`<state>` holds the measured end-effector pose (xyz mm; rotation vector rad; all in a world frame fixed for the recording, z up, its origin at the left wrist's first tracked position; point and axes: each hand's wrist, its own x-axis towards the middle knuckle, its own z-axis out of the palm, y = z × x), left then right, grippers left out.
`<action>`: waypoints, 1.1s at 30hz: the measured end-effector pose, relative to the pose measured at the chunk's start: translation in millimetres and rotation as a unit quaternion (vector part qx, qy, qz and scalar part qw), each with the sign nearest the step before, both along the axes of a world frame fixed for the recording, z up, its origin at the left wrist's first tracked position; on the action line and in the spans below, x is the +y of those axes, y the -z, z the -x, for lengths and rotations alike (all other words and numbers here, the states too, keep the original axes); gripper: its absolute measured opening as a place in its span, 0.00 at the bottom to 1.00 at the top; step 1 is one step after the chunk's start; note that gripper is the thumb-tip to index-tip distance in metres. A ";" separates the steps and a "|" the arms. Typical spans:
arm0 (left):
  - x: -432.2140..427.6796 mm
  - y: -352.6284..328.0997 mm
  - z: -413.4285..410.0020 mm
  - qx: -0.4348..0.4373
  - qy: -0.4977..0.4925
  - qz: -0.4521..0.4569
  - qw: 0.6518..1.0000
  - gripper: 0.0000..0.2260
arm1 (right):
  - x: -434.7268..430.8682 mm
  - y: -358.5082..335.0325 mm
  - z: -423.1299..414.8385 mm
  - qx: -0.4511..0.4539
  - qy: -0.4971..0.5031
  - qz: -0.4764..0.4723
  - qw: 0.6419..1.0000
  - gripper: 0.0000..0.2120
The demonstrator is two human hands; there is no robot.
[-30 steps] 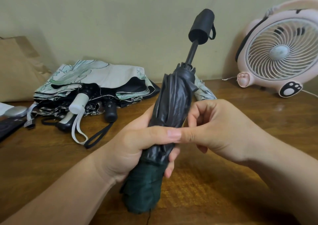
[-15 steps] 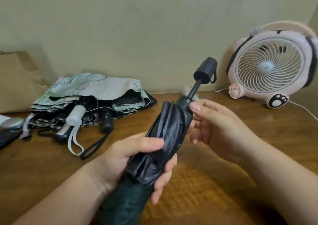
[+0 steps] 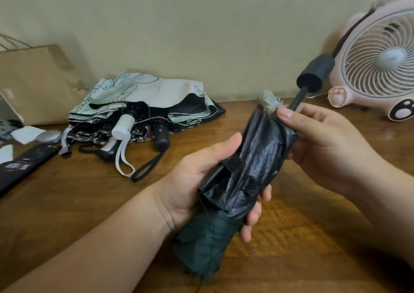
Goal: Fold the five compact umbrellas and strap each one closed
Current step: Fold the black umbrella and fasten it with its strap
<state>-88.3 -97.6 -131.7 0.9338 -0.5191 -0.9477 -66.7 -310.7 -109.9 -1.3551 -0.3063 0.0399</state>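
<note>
We take the dark green umbrella (image 3: 257,158) as our landmark: it is in the middle, held above the wooden table (image 3: 67,203), tilted so that its black handle (image 3: 315,74) points up, away and to the right on a thin black shaft (image 3: 298,99). Its canopy is gathered in folds, shiny black in the upper part and dark green at the lower end, and we cannot tell if this lower end touches the table. The left hand (image 3: 195,180) grips the canopy around its middle, the thumb lying on top and the fingers curled round from below. A short black strap tab (image 3: 234,164) lies on the folds just beside this thumb, and it is not wrapped around the canopy. The right hand (image 3: 324,140) holds the upper end of the canopy, where the shaft comes out; its thumb presses on the edge of the cloth and the other fingers are curled behind it. Well to the left of the umbrella, further back on the table, lies a pile of other umbrellas (image 3: 143,104), loose and not strapped, with pale flower-printed cloth on top; a white handle (image 3: 123,127) and a black handle (image 3: 161,136) stick out towards us with their loops on the wood. Further to the left of this pile a brown paper bag (image 3: 38,80) stands against the wall. To the right of the umbrella, behind its handle, stands a pink fan (image 3: 376,64) with paw marks on its feet.
</note>
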 end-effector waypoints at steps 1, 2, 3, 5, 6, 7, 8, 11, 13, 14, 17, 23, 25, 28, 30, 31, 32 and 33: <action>-0.4 -0.3 0.1 -0.002 -0.010 -0.009 1.000 0.27 | 1.3 -2.0 1.9 0.001 0.015 0.009 1.000 0.11; -1.0 -0.5 0.4 -0.004 -0.020 -0.020 1.000 0.27 | 2.1 -4.1 3.5 -0.002 0.043 0.046 0.998 0.15; -2.1 -1.0 1.1 -0.007 -0.032 -0.033 0.999 0.27 | 1.8 -6.8 5.4 -0.016 0.088 0.120 0.989 0.17; -4.9 -1.4 2.4 -0.022 -0.077 -0.058 0.995 0.27 | -2.1 -11.2 9.4 -0.098 0.225 0.305 0.920 0.18; -6.5 -2.1 3.7 -0.034 -0.115 -0.073 0.990 0.27 | -4.1 -14.6 13.9 -0.162 0.287 0.348 0.878 0.17; -8.3 -2.9 4.9 -0.046 -0.157 -0.091 0.982 0.27 | -4.6 -18.9 19.6 -0.223 0.315 0.341 0.857 0.17; -10.2 -4.5 6.2 -0.056 -0.199 -0.108 0.973 0.27 | -3.5 -22.0 26.6 -0.267 0.303 0.317 0.858 0.17; -15.9 -8.9 10.6 -0.073 -0.304 -0.129 0.941 0.24 | 11.6 -24.6 48.2 -0.258 0.118 0.247 0.926 0.16; -19.3 -11.5 13.0 -0.089 -0.343 -0.133 0.926 0.23 | 19.9 -20.5 51.4 -0.192 0.020 0.229 0.954 0.12; -20.3 -12.2 13.8 -0.098 -0.352 -0.136 0.921 0.22 | 21.5 -17.1 49.4 -0.170 -0.001 0.229 0.959 0.09; -19.8 -10.7 13.3 -0.104 -0.357 -0.146 0.917 0.22 | 21.0 -11.0 41.7 -0.100 -0.016 0.205 0.974 0.07; -10.1 -2.7 7.3 -0.154 -0.246 -0.137 0.947 0.35 | 12.6 -21.3 36.3 -0.021 -0.071 0.215 0.974 0.04; -10.7 -2.8 7.3 -0.178 -0.226 -0.163 0.944 0.34 | 9.3 -23.1 34.3 0.018 -0.092 0.217 0.972 0.02; -12.5 -3.1 7.9 -0.182 -0.253 -0.192 0.931 0.34 | 8.0 -20.7 30.8 0.045 -0.098 0.198 0.974 0.02; -11.8 -3.9 6.9 -0.177 -0.269 -0.201 0.925 0.34 | 7.5 -19.7 29.6 0.016 -0.096 0.202 0.975 0.02; -11.1 -4.0 6.0 -0.174 -0.272 -0.203 0.924 0.33 | 7.5 -19.5 29.7 0.000 -0.097 0.202 0.975 0.03; -11.2 -4.0 5.8 -0.173 -0.270 -0.204 0.925 0.32 | 7.5 -19.4 30.4 -0.012 -0.101 0.201 0.974 0.04; -11.8 -3.6 5.7 -0.172 -0.265 -0.205 0.926 0.29 | 7.7 -19.3 30.9 -0.022 -0.104 0.202 0.974 0.04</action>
